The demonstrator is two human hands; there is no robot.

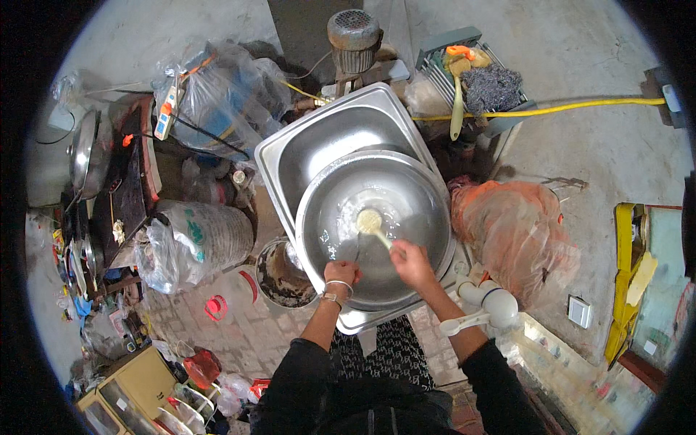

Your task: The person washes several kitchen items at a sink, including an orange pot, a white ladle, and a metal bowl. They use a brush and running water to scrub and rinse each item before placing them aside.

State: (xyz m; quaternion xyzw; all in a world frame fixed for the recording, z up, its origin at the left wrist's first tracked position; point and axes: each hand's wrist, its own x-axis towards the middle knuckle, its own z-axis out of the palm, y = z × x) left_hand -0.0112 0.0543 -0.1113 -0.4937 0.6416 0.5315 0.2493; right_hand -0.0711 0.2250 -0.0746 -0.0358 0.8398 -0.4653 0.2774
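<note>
A large round stainless steel basin (424, 217) sits tilted over the near part of a steel sink (318, 138), with some water in its bottom. My right hand (416, 265) grips the pale green handle of a round-headed scrubbing brush (369, 222), its head over the basin's middle. Inside the basin's near left side, my left hand (342, 273) is closed around a thin dark handle (358, 247). The far end of that utensil is hidden under the brush head. A bracelet and a watch circle my left wrist.
Behind the sink stand an electric motor (354, 41) and a rack (435, 73) holding steel wool (492, 89) and another brush (457, 109). A white tap-like plastic fitting (497, 304) and an orange plastic bag (516, 234) are at right. Left are a full sack (217, 234) and a sooty pot (277, 274).
</note>
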